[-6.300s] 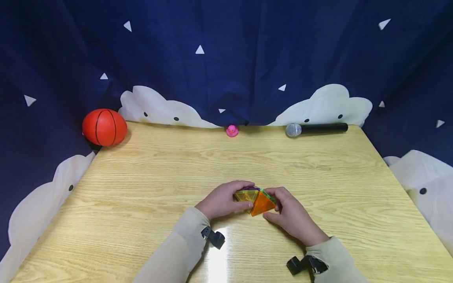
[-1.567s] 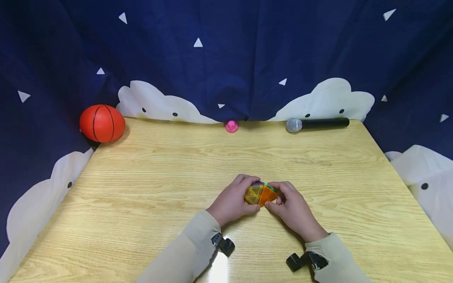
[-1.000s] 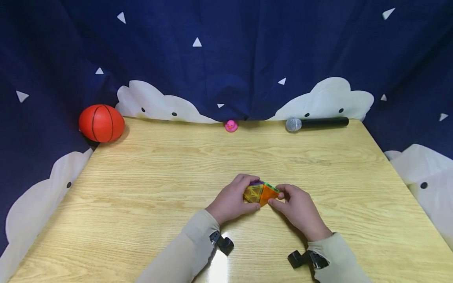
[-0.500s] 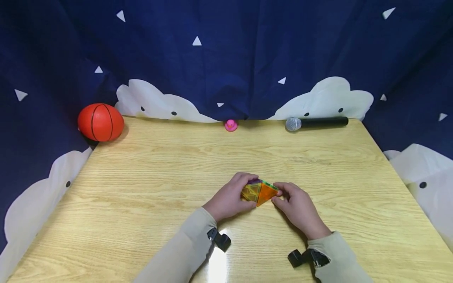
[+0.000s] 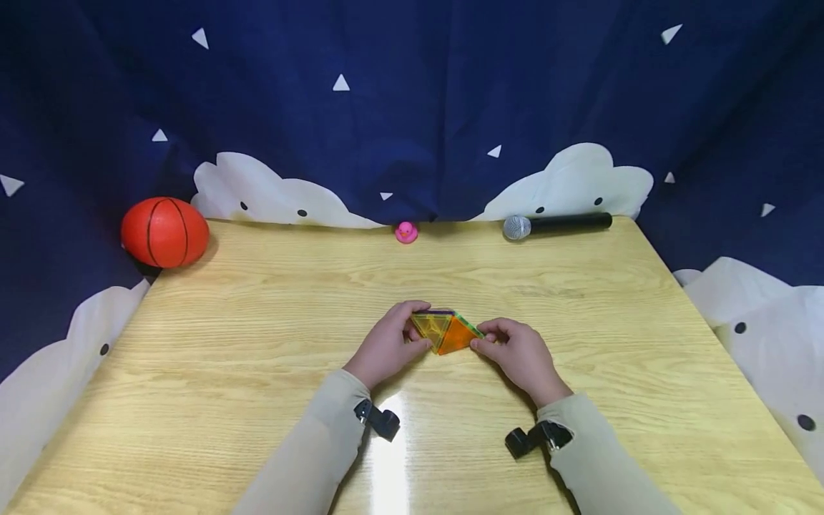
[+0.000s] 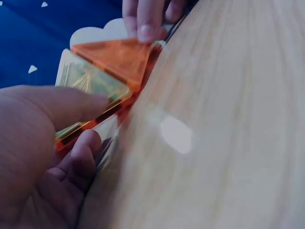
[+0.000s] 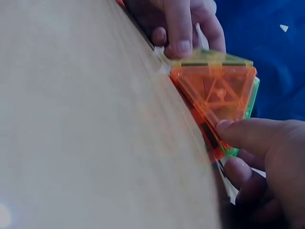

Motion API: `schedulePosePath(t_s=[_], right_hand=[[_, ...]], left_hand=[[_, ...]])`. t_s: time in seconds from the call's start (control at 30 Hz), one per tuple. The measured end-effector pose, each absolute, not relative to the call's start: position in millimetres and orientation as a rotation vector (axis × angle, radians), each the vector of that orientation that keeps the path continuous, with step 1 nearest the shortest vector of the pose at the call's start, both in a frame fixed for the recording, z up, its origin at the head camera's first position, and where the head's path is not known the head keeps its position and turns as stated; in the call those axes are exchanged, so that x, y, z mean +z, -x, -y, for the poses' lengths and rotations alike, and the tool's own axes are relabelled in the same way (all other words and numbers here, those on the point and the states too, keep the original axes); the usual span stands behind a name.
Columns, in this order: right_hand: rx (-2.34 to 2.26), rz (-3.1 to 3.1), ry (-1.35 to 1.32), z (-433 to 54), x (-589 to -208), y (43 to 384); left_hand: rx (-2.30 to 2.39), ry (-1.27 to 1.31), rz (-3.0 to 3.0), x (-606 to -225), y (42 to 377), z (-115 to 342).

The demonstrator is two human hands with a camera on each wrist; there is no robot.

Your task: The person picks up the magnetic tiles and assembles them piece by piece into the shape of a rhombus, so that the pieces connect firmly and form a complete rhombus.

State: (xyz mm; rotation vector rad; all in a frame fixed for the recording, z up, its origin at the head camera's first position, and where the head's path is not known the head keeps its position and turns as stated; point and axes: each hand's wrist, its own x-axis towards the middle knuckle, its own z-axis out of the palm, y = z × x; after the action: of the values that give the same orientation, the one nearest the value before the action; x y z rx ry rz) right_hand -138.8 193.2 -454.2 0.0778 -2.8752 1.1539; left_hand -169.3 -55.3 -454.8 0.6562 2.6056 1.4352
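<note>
A cluster of translucent triangular magnetic tiles sits joined edge to edge over the middle of the table. Facing me are a yellow tile (image 5: 433, 327) and an orange tile (image 5: 458, 335); a purple edge (image 5: 438, 312) and a green edge (image 5: 468, 323) show behind them. My left hand (image 5: 388, 343) pinches the yellow side, thumb across its face (image 6: 86, 78) in the left wrist view. On the other side, my right hand (image 5: 521, 357) pinches the orange tile's outer corner. In the right wrist view its thumb lies on the orange face (image 7: 221, 90), fingers beneath by the green tile (image 7: 250, 100).
Along the table's (image 5: 290, 307) back edge stand a red ball (image 5: 165, 232) at left, a pink rubber duck (image 5: 406, 232) in the middle and a black microphone (image 5: 566, 224) at right. A dark blue curtain (image 5: 399, 107) with white clouds hangs behind and at both sides.
The joined tiles have moved farther from me, both hands with them. My right hand has slid outward from the green edge to the orange tile's corner. The head view has shifted slightly.
</note>
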Motion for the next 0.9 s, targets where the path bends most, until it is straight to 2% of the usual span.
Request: schedulePosePath(t_s=[0.33,0.9], right_hand=[[1.179,2.894,-0.079,-182.1,-452.0,171.9],[1.219,2.89,-0.093,-184.4,-452.8,174.5]], left_hand=[[1.537,-0.421,-2.654,-456.5,182.7,61.8],[1.603,-0.362,-2.565,-454.9,186.4,65.4]])
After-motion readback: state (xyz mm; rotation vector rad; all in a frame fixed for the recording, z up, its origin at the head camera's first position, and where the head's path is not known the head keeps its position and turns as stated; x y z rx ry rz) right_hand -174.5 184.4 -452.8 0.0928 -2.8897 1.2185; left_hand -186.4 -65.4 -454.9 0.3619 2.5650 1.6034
